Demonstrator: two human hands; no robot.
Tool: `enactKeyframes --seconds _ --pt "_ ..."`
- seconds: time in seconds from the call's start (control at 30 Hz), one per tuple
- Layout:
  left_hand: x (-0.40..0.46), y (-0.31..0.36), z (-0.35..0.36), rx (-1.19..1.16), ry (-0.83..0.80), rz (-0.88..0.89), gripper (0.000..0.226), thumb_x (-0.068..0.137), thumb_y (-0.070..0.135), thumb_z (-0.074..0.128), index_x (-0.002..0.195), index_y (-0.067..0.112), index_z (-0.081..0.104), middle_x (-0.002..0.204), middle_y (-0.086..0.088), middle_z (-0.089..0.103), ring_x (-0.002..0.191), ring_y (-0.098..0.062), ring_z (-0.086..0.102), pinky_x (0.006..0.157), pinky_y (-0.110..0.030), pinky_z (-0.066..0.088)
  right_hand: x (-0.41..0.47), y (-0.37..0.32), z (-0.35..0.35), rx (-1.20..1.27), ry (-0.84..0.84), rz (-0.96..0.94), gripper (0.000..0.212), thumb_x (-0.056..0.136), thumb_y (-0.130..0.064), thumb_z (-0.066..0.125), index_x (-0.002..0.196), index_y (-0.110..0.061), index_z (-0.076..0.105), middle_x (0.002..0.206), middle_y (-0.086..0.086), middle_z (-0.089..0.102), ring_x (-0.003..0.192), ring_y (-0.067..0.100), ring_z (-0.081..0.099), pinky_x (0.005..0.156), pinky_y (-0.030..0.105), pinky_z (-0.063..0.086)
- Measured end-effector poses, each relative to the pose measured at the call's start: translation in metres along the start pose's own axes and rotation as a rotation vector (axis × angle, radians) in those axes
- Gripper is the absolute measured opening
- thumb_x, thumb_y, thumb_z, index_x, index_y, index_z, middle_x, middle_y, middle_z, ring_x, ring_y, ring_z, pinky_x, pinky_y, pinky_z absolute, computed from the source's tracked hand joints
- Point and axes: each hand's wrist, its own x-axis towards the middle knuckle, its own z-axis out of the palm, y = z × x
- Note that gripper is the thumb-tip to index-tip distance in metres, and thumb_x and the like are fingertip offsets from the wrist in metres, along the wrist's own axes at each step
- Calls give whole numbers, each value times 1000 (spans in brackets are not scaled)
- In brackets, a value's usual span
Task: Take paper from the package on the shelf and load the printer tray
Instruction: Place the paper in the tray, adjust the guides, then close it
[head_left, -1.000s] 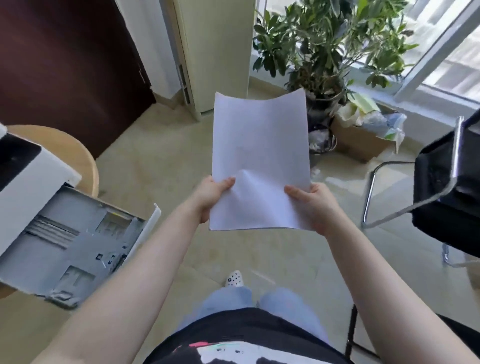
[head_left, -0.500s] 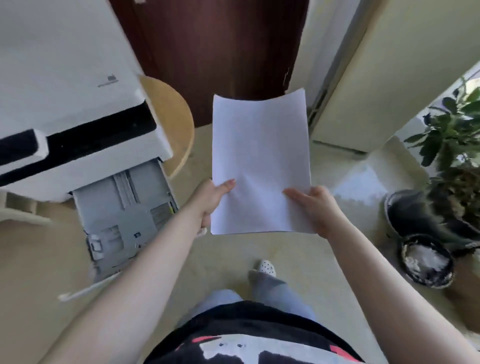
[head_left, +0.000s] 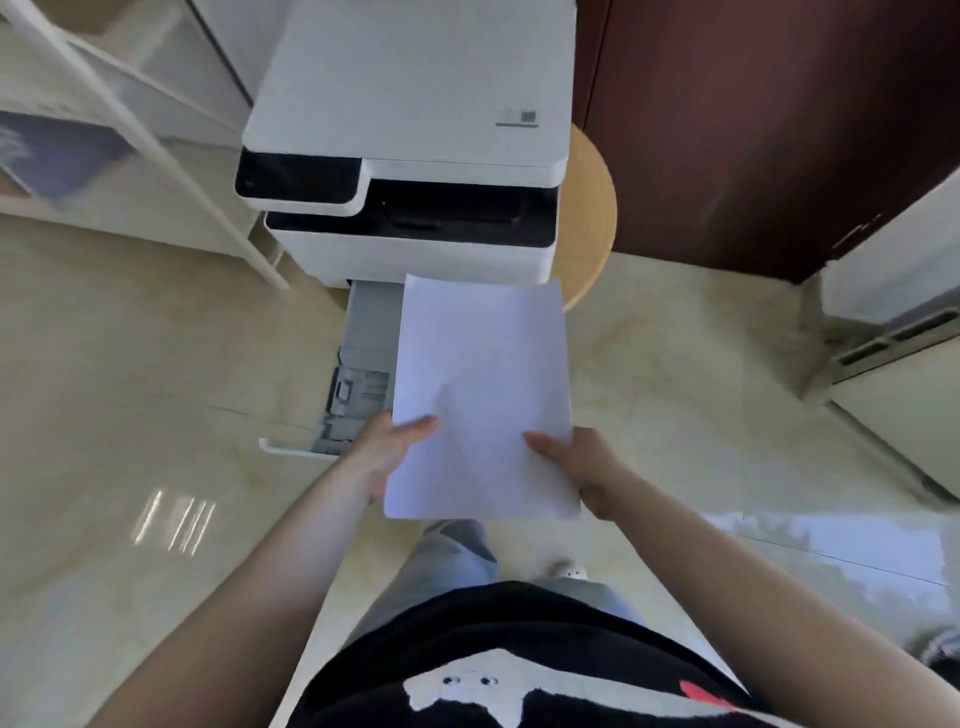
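I hold a thin stack of white paper (head_left: 480, 395) flat in front of me with both hands. My left hand (head_left: 387, 454) grips its lower left edge and my right hand (head_left: 584, 467) grips its lower right edge. The white printer (head_left: 410, 130) stands straight ahead on a round wooden stool (head_left: 592, 218). Its grey tray (head_left: 358, 374) is pulled out toward me. The paper hangs above the tray and hides its right part.
A white shelf unit (head_left: 130, 119) stands to the left of the printer. A dark brown door (head_left: 753, 130) is behind on the right, and a cream cabinet (head_left: 904, 364) stands at the right edge. My legs and a slipper (head_left: 569, 571) are on the glossy floor below.
My view has swung left from the plant and chair to the printer, which is now straight ahead. The paper, still in both hands, now hangs over the pulled-out tray.
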Motion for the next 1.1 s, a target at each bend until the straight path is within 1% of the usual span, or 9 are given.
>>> enactKeyframes --seconds 0.07,0.2,0.37,0.47,0.53,0.63,0.8,0.97,1.1 --pt "12 -2 -21 -9 6 -47 32 89 18 63 118 5 62 107 -14 69 96 -31 67 88 -50 52 15 -2 23 -17 -4 24 33 84 -19 70 107 2 61 88 7 68 76 22 65 63 31 55" --pt "40 3 -58 -6 -4 -103 23 91 16 61 113 7 61 94 -10 69 79 -24 67 65 -35 55 42 -8 64 6 29 81 32 86 -21 67 108 0 59 94 10 66 78 24 63 58 29 50" --pt "77 8 -92 79 -15 -103 35 87 25 66 117 6 63 109 -14 69 99 -31 67 92 -46 52 75 -6 100 32 122 159 33 87 -22 66 112 -3 58 100 14 66 80 27 63 66 33 51" --pt "95 13 -101 105 -25 -91 37 88 26 66 119 7 62 111 -11 70 98 -28 68 91 -43 52 87 -4 112 24 198 159 24 86 -15 65 104 -1 61 92 14 65 78 31 62 70 37 53" --pt "105 17 -103 127 -11 -82 39 88 27 66 121 7 61 114 -9 68 102 -27 65 93 -40 50 94 -5 118 22 245 138 8 85 -12 66 86 -6 62 90 16 65 79 32 61 78 46 55" --pt "115 26 -103 127 -10 -66 36 89 24 64 119 5 59 113 -6 65 102 -25 61 91 -36 46 105 -11 124 17 299 118 14 83 -13 68 73 -14 59 91 17 66 81 33 62 84 54 54" --pt "133 29 -104 206 36 -44 42 87 29 66 120 4 55 113 -1 59 103 -20 55 89 -30 39 118 -16 129 64 350 134 14 84 -14 69 76 -15 58 87 13 66 80 31 63 81 49 55" --pt "141 22 -105 214 45 -67 64 81 40 70 129 2 50 129 -14 59 113 -28 56 95 -38 43 119 -12 133 44 402 162 12 84 -13 69 84 -10 58 91 14 64 81 32 62 81 46 55" --pt "142 21 -100 165 54 -62 52 85 30 68 125 1 53 125 -10 59 112 -25 55 91 -32 39 119 -11 133 31 428 154 13 84 -16 68 90 -10 59 92 12 65 84 32 62 84 48 53"
